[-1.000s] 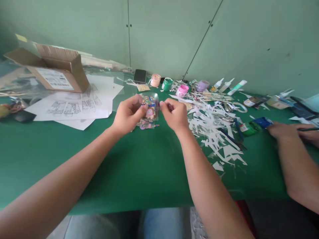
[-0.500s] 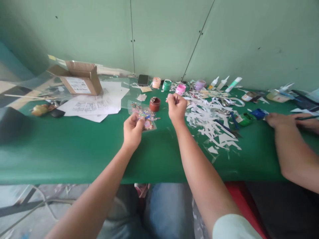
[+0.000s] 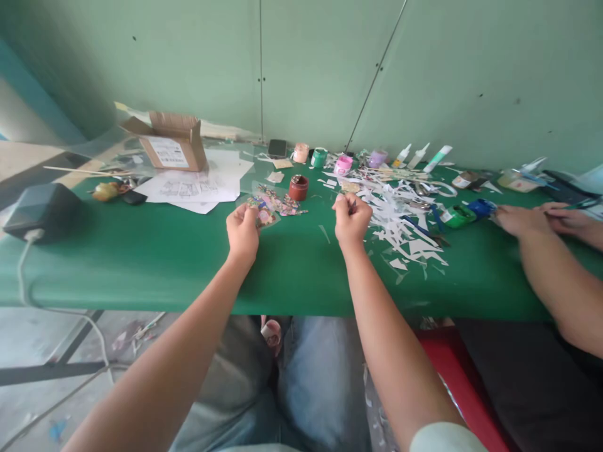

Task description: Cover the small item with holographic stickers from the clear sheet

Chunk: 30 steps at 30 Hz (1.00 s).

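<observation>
Colorful sheet [image 3: 266, 215] sits pinched in the left hand [image 3: 243, 233].

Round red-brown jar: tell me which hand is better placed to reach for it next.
Right, probably. Mostly bare green tabletop separates the curled right hand from the jar; the left hand grips a clear plastic packet with multicoloured contents, and small colourful pieces lie beyond it.
</observation>
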### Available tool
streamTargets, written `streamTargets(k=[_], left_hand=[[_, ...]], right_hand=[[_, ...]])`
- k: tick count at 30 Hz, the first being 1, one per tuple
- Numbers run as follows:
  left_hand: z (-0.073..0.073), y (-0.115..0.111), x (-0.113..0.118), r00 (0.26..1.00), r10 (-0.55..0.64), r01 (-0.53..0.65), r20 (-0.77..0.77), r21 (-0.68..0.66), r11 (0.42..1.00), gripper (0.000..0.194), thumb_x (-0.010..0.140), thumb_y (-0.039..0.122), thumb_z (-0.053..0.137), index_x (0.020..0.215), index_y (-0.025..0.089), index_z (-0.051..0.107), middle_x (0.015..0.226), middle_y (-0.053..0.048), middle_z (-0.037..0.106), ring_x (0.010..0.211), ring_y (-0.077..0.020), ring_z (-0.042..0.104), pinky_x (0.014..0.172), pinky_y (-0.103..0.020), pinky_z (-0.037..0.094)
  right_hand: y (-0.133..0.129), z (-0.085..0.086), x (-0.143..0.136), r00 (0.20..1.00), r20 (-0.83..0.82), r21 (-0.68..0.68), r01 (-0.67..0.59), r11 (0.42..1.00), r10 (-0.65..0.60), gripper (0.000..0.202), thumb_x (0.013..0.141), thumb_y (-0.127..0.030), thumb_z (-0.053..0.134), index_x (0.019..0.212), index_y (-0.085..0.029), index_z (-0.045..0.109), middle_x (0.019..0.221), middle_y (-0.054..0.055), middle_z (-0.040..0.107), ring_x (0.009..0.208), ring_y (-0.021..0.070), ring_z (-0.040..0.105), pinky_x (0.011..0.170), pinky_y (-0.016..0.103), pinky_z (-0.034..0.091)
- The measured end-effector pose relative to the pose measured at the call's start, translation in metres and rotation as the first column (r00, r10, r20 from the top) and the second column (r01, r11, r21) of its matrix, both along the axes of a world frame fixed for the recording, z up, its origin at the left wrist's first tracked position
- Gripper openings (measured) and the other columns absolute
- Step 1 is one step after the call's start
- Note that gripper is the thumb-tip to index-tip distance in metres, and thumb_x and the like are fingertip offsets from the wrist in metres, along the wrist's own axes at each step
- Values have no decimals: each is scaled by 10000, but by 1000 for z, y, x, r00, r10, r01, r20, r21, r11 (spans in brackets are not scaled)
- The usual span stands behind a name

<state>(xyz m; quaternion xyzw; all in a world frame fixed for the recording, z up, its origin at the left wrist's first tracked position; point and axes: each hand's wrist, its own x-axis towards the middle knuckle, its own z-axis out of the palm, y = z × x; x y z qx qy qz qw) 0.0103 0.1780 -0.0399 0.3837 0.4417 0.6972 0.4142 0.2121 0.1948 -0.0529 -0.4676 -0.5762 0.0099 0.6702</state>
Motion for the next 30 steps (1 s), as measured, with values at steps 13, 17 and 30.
streamTargets(k=[13, 17, 30], left_hand=[[-4, -5, -11, 969, -166, 170, -183, 7, 985, 302, 748, 278, 646, 535, 204, 445, 432, 83, 413, 343, -55, 363, 347, -184, 263], [0, -8, -9, 962, -203, 204, -185, -12, 979, 319, 753, 299, 690, 545, 198, 470, 412, 82, 448, 321, -49, 370, 336, -181, 253], [3, -40, 5, 899, -437, 437, 20, -104, 894, 476, 584, 525, 844, 736, 178, 556, 561, 51, 561, 404, -62, 462, 406, -210, 395]], right_hand=[[-24, -12, -19, 987, 160, -323, 74, 944, -23, 400, 893, -457, 397, 563, -257, 292, 494, -72, 285, 500, 120, 300, 535, 263, 242], [-31, -9, -21, 979, 202, -392, 106, 914, -26, 399, 897, -460, 389, 568, -262, 279, 493, -65, 294, 499, 131, 291, 529, 266, 225], [-40, -1, -30, 928, 351, -458, 55, 887, 124, 380, 912, -330, 393, 579, -256, 225, 516, -67, 271, 517, 124, 295, 551, 263, 227]])
